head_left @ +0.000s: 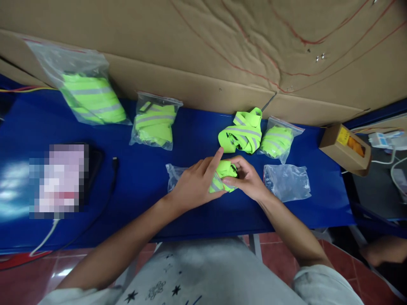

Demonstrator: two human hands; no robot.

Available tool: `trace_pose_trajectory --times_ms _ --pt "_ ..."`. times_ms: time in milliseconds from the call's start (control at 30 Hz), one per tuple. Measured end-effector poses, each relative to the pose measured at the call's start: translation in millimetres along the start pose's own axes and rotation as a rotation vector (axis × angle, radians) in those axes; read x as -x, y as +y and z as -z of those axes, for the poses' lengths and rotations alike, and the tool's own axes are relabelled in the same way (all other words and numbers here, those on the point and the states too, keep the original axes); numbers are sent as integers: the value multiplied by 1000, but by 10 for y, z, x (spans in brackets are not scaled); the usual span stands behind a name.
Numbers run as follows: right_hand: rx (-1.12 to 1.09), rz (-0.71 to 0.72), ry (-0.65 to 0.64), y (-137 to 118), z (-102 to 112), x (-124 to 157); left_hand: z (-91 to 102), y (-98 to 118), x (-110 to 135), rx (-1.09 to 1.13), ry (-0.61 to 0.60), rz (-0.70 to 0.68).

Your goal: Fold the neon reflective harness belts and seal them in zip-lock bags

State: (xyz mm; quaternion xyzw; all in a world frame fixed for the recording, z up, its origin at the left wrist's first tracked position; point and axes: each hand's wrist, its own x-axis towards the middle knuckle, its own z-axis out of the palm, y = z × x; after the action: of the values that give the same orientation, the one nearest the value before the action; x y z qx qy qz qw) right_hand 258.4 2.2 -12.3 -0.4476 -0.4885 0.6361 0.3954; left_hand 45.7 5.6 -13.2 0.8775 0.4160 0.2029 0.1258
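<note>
Both hands meet at the middle of the blue table [197, 220]. My left hand [193, 182] and my right hand [246, 178] are closed on a folded neon-green reflective band [224, 171], held between them just above the table. A clear plastic bag [173, 173] lies under and behind my left hand; whether the band is partly inside it I cannot tell. A loose neon-green band [243, 133] lies just beyond the hands.
An empty clear bag [288, 182] lies right of my right hand. Bagged green bands sit at back: one large [87, 95], one medium [155, 120], one small [276, 142]. A cardboard wall [222, 55] backs the table. A small open carton [345, 148] stands far right; a cable [112, 169] left.
</note>
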Motion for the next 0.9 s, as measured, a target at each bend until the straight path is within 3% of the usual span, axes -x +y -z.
trace_pose_trajectory --times_ms 133,233,367,500,600,733,900 --pt "101 8 -58 28 -2 23 101 -64 -22 177 -143 6" --pt "137 13 -27 14 -66 45 113 -81 -30 183 -138 -5" --pt "-5 -20 136 40 -182 33 57 -11 -20 -7 -89 -43" --pt "-97 -67 285 96 -239 17 39 98 4 -185 -121 -73" --pt "-29 -9 235 93 -212 31 45 93 17 -193 -126 -94" --pt "159 -1 92 38 -156 68 84 -7 7 -18 -96 -79" --pt "246 0 -35 28 -222 114 274 -44 -43 310 -293 -1"
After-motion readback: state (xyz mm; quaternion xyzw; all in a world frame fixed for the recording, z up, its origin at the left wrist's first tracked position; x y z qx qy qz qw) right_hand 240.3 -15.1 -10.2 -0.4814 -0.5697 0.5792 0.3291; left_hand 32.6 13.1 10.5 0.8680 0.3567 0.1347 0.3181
